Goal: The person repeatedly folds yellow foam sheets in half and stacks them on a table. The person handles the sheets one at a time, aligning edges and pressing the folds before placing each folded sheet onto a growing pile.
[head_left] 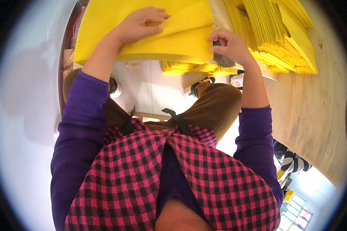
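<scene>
Yellow cloth lies by the near edge of the wooden surface. Left hand rests on it, loosely spread, gripping nothing; right hand half curls beside it, its hold I cannot tell.

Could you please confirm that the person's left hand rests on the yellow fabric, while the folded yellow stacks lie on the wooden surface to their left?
Not quite: the folded yellow stacks lie on the wooden surface to the person's right, as the head view shows. The left hand does rest on the yellow fabric.
</scene>
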The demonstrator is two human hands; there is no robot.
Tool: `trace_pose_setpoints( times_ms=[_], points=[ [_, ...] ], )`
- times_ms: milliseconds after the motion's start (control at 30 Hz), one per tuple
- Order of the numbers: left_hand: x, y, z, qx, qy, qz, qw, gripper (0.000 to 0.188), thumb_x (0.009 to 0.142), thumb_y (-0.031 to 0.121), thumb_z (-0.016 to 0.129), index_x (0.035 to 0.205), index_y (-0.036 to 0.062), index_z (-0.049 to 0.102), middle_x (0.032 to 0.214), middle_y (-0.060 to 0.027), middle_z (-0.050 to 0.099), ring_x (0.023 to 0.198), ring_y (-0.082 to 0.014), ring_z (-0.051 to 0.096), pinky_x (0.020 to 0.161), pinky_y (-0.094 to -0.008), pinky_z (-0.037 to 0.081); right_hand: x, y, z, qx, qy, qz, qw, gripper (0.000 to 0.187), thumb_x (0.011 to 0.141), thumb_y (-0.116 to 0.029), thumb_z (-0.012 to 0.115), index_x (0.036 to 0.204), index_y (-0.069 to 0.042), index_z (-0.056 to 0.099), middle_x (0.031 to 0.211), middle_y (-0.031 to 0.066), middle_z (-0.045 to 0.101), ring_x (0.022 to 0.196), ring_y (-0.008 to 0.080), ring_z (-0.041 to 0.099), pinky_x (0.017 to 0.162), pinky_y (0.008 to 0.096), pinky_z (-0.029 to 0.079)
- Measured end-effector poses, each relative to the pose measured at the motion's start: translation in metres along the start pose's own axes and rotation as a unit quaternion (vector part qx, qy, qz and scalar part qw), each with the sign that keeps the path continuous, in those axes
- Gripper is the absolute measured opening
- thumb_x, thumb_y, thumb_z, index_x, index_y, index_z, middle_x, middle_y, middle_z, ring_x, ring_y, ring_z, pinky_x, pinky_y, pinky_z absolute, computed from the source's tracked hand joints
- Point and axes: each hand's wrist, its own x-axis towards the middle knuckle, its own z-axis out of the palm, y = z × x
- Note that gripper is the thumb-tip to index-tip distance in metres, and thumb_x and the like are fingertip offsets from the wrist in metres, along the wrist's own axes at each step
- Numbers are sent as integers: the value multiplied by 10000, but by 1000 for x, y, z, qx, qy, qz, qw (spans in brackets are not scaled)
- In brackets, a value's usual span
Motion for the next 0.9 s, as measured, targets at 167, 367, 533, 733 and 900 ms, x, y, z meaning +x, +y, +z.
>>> trace_pose_setpoints(
  times_ms=[167, 367, 533, 733, 900],
  points=[
    [1, 3, -3, 32, -18, 6, 999, 272, 802, 72, 655, 1069, 22, 655, 1274, -114, 556, 1298, -282, 402, 1090, -374, 305, 3, 14, 15, 101, -13, 55, 993, 150, 753, -66, 733, 872, -28, 650, 766, -34, 539, 684, 72, 474, 633, 215, 422],
    [1, 5, -1, 49, -8, -7, 999, 284, 797, 71, 654, 1076, 20, 656, 1277, -119, 555, 1300, -281, 401, 1090, -368, 305, 6, 20, 15, 117, -9, 58, 991, 85, 814, -77, 688, 860, -11, 661, 768, -14, 608, 722, 77, 548, 673, 214, 455],
    [2, 4, -2, 55, -13, -3, 998, 293, 796, 73, 657, 1084, 23, 656, 1278, -121, 554, 1304, -279, 396, 1095, -367, 299, 7, 11, 6, 53, 6, 29, 998, 120, 854, -139, 677, 868, -29, 631, 778, -61, 559, 739, 42, 495, 680, 214, 429],
    [2, 0, -3, 42, -18, -1, 999, 273, 809, 88, 656, 1077, 37, 662, 1270, -101, 567, 1307, -289, 392, 1104, -386, 283, 23, -3, -14, 21, 0, 3, 1000, 172, 878, -191, 655, 903, -24, 623, 802, -56, 549, 749, 48, 481, 683, 214, 416],
    [2, 3, -3, 50, -19, 16, 998, 268, 807, 138, 679, 1059, 46, 672, 1260, -93, 580, 1303, -294, 395, 1103, -398, 283, 53, -14, -20, -57, 21, -22, 998, 192, 890, -208, 637, 926, -19, 621, 805, -48, 552, 742, 52, 481, 676, 212, 412]
  ],
)
